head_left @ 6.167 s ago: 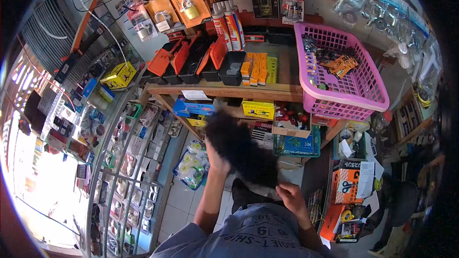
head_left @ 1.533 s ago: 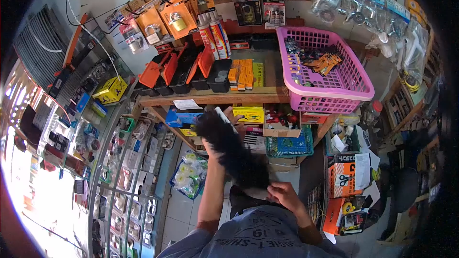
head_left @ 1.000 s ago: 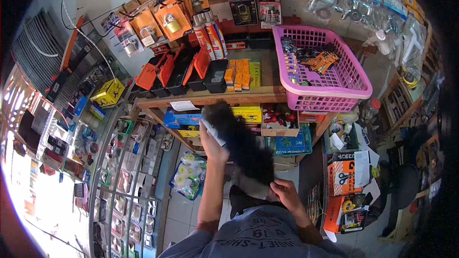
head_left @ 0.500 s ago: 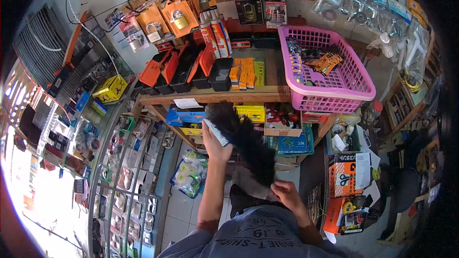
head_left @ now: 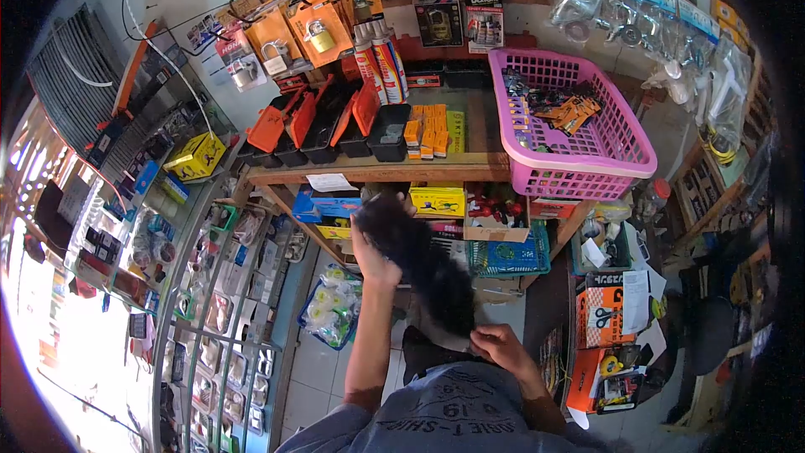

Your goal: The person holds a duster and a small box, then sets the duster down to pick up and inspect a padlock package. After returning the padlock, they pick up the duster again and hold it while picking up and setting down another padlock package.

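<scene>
A fluffy black duster [head_left: 436, 273] slants across the middle in front of my body. My right hand [head_left: 501, 347] is closed at its lower end, by my shirt; the handle itself is hidden in my fingers. My left hand [head_left: 375, 260] is raised at the upper end, fingers curled around a pale flat item that the duster now covers. The dark bristles lie over that item, slightly blurred.
A wooden shelf [head_left: 377, 169] ahead carries a pink basket [head_left: 579, 169], black bins with orange lids and small orange boxes [head_left: 427, 131]. Padlocks [head_left: 319, 37] hang above. A glass display case [head_left: 180, 285] stands left; a basket of bagged goods [head_left: 331, 309] sits on the floor.
The duster has shifted slightly left over the pale item in my left hand, covering it from view. My left hand has turned and moved slightly left; my right hand stays almost in place.
</scene>
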Motion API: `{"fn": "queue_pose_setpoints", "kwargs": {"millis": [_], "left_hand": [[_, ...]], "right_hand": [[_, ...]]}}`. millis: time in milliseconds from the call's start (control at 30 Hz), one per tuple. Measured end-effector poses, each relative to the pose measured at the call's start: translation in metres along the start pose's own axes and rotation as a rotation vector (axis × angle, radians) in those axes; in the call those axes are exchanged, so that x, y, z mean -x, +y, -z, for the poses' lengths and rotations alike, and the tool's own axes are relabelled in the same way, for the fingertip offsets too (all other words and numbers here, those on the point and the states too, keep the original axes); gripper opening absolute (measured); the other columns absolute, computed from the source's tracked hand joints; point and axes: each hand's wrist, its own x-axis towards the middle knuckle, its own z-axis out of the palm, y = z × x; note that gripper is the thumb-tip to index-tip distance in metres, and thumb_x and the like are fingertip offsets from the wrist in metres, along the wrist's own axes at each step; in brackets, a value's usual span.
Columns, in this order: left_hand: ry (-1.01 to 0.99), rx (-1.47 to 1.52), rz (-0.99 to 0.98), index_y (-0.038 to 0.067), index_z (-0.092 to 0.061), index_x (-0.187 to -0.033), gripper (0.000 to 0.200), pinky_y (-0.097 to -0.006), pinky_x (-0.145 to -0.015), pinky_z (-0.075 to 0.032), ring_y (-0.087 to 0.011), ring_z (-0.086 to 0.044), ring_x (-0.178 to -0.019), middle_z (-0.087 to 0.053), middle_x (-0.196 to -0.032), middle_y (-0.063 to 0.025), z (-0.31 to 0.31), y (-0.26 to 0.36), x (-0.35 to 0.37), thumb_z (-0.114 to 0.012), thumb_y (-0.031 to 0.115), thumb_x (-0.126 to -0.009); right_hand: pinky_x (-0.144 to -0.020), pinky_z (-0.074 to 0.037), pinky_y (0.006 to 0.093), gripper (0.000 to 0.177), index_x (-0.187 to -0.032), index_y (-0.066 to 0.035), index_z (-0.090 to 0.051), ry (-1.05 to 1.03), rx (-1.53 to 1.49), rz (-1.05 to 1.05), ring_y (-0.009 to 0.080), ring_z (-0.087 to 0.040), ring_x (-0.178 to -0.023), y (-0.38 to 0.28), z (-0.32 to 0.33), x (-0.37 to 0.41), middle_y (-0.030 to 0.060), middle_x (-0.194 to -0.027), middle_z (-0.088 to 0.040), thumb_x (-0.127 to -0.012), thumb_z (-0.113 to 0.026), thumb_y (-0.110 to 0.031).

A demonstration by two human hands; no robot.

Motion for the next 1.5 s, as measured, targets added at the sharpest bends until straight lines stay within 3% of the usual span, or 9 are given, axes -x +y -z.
{"fn": "queue_pose_setpoints", "kwargs": {"millis": [67, 100, 400, 633, 800, 867, 1067, 1300, 1500], "left_hand": [[-0.389, -0.212, -0.065, 0.007, -0.046, -0.138, 0.058, -0.0493, -0.103, -0.041, -0.0344, -0.053, -0.121, -0.052, -0.137, -0.0148, 0.006, -0.003, 0.003, -0.03, 0.048, -0.1], [-0.088, -0.536, -0.135, 0.003, -0.049, -0.133, 0.057, -0.0469, -0.107, -0.037, -0.0324, -0.049, -0.126, -0.055, -0.132, -0.0161, 0.006, -0.001, 0.003, -0.031, 0.047, -0.101], [0.107, -0.1, -0.042, 0.008, -0.053, -0.129, 0.051, -0.054, -0.097, -0.044, -0.0372, -0.057, -0.111, -0.055, -0.133, -0.014, -0.002, -0.001, 0.003, -0.037, 0.045, -0.098], [0.092, -0.241, -0.048, 0.014, -0.049, -0.136, 0.052, -0.054, -0.104, -0.038, -0.0357, -0.052, -0.12, -0.053, -0.136, -0.0117, 0.011, 0.005, 0.009, -0.035, 0.048, -0.099], [-0.261, -0.251, -0.104, 0.013, -0.053, -0.129, 0.053, -0.0497, -0.088, -0.049, -0.0317, -0.058, -0.112, -0.057, -0.131, -0.0097, 0.028, 0.006, 0.016, -0.035, 0.051, -0.098], [0.29, -0.185, -0.029, 0.014, -0.053, -0.129, 0.054, -0.0483, -0.081, -0.05, -0.0328, -0.06, -0.102, -0.061, -0.123, -0.0115, 0.031, 0.011, 0.02, -0.034, 0.053, -0.097], [0.358, -0.241, -0.004, 0.015, -0.058, -0.119, 0.051, -0.0443, -0.072, -0.051, -0.0275, -0.063, -0.082, -0.067, -0.109, -0.0106, 0.084, 0.021, 0.043, -0.034, 0.055, -0.098], [0.344, -0.263, 0.095, 0.016, -0.058, -0.114, 0.054, -0.038, -0.062, -0.047, -0.0212, -0.058, -0.071, -0.068, -0.101, -0.0062, 0.129, 0.02, 0.072, -0.031, 0.059, -0.098], [0.369, -0.245, 0.085, 0.013, -0.057, -0.112, 0.056, -0.0351, -0.058, -0.042, -0.0188, -0.054, -0.068, -0.066, -0.099, -0.0072, 0.131, 0.016, 0.088, -0.031, 0.06, -0.097]], "right_hand": [[-0.055, -0.039, 0.0269, 0.032, -0.08, -0.002, -0.061, -0.07, 0.008, -0.065, 0.007, -0.047, -0.057, 0.001, -0.001, 0.001, -0.0005, -0.066, -0.056, -0.097, -0.058, -0.028], [-0.054, -0.038, 0.0267, 0.031, -0.08, -0.002, -0.062, 0.017, 0.036, 0.011, 0.0069, -0.047, -0.057, 0.004, -0.002, 0.0, -0.0007, -0.066, -0.056, -0.097, -0.058, -0.028], [-0.047, -0.03, 0.0263, 0.029, -0.073, -0.002, -0.06, 0.068, 0.018, 0.065, 0.0058, -0.04, -0.049, -0.011, -0.008, 0.004, -0.0009, -0.055, -0.048, -0.097, -0.057, -0.019], [-0.046, -0.032, 0.0248, 0.028, -0.076, -0.001, -0.062, 0.031, 0.046, 0.013, 0.006, -0.042, -0.049, 0.0, -0.007, -0.002, -0.0001, -0.059, -0.053, -0.097, -0.058, -0.02], [-0.047, -0.036, 0.0254, 0.03, -0.083, -0.003, -0.063, -0.137, -0.103, -0.108, 0.0072, -0.042, -0.049, -0.01, -0.003, -0.003, 0.0004, -0.066, -0.056, -0.097, -0.057, -0.029], [-0.044, -0.033, 0.0245, 0.029, -0.083, -0.003, -0.06, -0.185, -0.165, -0.009, 0.0068, -0.039, -0.046, -0.004, 0.006, -0.009, -0.0005, -0.067, -0.054, -0.098, -0.056, -0.027], [-0.043, -0.032, 0.022, 0.026, -0.082, -0.003, -0.054, -0.02, -0.373, 0.052, 0.0058, -0.044, -0.048, -0.047, 0.011, -0.02, 0.002, -0.071, -0.054, -0.099, -0.054, -0.023], [-0.047, -0.038, 0.0229, 0.016, -0.106, -0.008, -0.051, 0.193, -0.282, 0.309, 0.0092, -0.048, -0.052, -0.115, 0.033, -0.079, 0.005, -0.081, -0.056, -0.093, -0.059, -0.012], [-0.054, -0.047, 0.0249, 0.055, -0.141, -0.009, -0.037, 0.33, 0.056, 0.522, 0.0125, -0.054, -0.076, -0.126, 0.051, -0.183, 0.011, -0.106, -0.049, -0.091, -0.058, -0.003]]}}
